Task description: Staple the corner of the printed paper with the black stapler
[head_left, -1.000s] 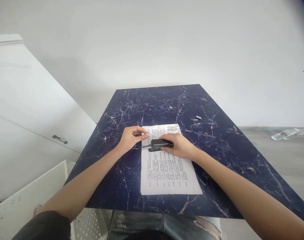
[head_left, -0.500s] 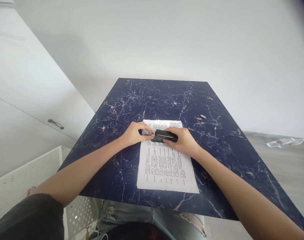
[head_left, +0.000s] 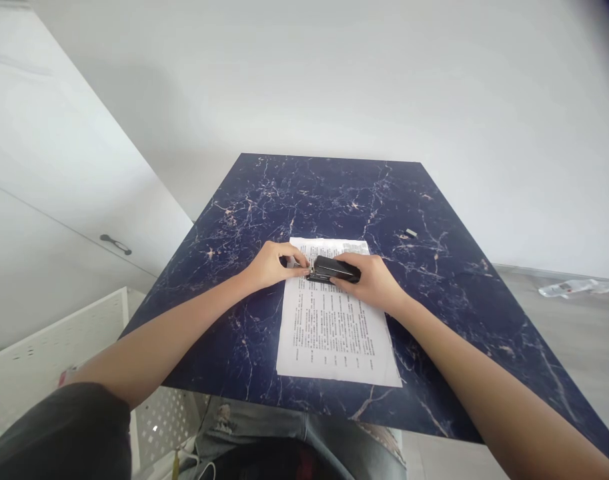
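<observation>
A black stapler (head_left: pixel 334 269) is held level above printed white sheets (head_left: pixel 329 340), which lie on the dark blue marbled table (head_left: pixel 309 193). Wrapped round the stapler's right end is my right hand (head_left: pixel 371 280). At its left end, my left hand (head_left: pixel 277 265) has thumb and fingertips pinched together by the stapler's nose; a small part there is too small to make out. The sheets lie slightly uneven, one edge showing under another.
A small light green and white piece (head_left: pixel 411 233) lies on the table's right half. To the left are a white perforated basket (head_left: pixel 167 420) and a white cabinet with a dark handle (head_left: pixel 115 245). Clear plastic packaging (head_left: pixel 579 287) lies on the floor at the right.
The whole view has shifted slightly. Both hands remain at the stapler over the sheets, with the fingers of my left hand moved only a little at its nose.
</observation>
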A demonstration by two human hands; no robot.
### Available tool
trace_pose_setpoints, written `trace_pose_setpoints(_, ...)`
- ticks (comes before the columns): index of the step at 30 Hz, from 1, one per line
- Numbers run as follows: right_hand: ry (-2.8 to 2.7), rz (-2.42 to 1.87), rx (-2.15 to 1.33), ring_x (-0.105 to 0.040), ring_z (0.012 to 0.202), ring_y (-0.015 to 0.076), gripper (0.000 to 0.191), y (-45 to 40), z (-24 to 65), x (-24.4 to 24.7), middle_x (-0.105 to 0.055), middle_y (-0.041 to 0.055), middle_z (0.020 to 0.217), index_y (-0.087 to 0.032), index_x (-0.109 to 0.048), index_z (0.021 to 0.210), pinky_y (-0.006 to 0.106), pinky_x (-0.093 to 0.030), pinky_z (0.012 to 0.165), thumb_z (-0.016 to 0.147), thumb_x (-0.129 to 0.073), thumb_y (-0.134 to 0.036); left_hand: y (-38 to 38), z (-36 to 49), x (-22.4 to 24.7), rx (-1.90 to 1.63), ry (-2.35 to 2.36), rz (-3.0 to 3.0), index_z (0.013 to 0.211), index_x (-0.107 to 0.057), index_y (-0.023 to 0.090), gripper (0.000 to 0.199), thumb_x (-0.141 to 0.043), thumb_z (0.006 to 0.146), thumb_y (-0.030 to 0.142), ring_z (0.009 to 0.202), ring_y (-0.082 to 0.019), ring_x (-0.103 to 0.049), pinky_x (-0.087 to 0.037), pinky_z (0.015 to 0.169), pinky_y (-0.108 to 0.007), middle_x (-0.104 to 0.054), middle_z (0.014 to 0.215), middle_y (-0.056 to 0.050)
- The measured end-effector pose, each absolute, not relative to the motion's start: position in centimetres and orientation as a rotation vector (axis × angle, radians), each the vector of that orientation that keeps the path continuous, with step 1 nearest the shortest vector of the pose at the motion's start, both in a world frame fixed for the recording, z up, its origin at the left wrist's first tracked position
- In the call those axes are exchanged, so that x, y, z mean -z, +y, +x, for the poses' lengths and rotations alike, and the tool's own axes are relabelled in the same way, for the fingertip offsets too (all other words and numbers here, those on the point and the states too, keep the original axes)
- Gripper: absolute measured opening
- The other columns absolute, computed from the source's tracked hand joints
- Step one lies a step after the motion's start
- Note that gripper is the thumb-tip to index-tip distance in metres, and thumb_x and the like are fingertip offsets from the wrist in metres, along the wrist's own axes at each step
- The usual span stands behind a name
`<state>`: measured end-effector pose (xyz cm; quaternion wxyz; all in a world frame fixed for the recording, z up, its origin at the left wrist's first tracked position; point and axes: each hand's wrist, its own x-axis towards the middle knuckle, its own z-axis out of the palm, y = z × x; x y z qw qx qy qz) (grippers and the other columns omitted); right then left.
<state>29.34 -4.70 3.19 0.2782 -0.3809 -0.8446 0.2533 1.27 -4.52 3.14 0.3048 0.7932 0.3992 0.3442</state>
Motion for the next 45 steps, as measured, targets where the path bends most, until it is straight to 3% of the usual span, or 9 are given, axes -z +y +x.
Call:
trace_pose_setpoints(12, -2.278, -1.009, -0.694, -0.066, 0.078, 0.0182, 0.017, -4.68, 29.3, -3.43, -0.074, 0.0018, 0.091, -0.025, -0.069, 0.104, 0.034, -0.05, 0.07, 0.087, -0.068, -0.024, -4.37, 1.2, -2.77, -0.963, 1.021, 2.0, 0.091, -0.08, 0.023, 0.014, -0.085, 0.082, 0.033, 0.089, -0.019, -0.074, -0.058, 0.088, -0.036, -0.081, 0.097, -0.005)
trace_pose_setpoints(18, -2.286, -1.009, -0.697, -0.066, 0.077, 0.0175, 0.015, -4.71, 29.26, -3.57, -0.073, 0.0013, 0.09, -0.024, -0.069, 0.102, 0.032, -0.049, 0.069, 0.087, -0.068, -0.024, -4.4, 1.26, -2.76, -0.884, 1.075, 2.029, 0.09, -0.08, 0.023, 0.015, -0.086, 0.079, 0.032, 0.083, -0.018, -0.072, -0.057, 0.079, -0.034, -0.08, 0.093, -0.004)
trace_pose_setpoints(34, -2.275, -1.012, -0.734, -0.066, 0.079, 0.0174, 0.018, -4.48, 29.24, -3.32, -0.074, 0.0012, 0.092, -0.024, -0.07, 0.104, 0.032, -0.049, 0.071, 0.086, -0.069, -0.024, -4.38, 1.34, -2.79, -0.876, 1.092, 2.04, 0.089, -0.08, 0.023, 0.011, -0.083, 0.081, 0.03, 0.083, -0.018, -0.071, -0.055, 0.081, -0.034, -0.08, 0.093, -0.003)
trace_pose_setpoints(45, -2.291, -1.011, -0.727, -0.066, 0.079, 0.0185, 0.014, -4.52, 29.26, -3.38, -0.074, 0.0017, 0.092, -0.025, -0.069, 0.101, 0.034, -0.049, 0.072, 0.086, -0.069, -0.026, -4.72, 1.45, -3.01, -1.064, 1.077, 2.049, 0.087, -0.079, 0.023, 0.01, -0.079, 0.088, 0.032, 0.083, -0.018, -0.074, -0.06, 0.081, -0.036, -0.08, 0.09, -0.004)
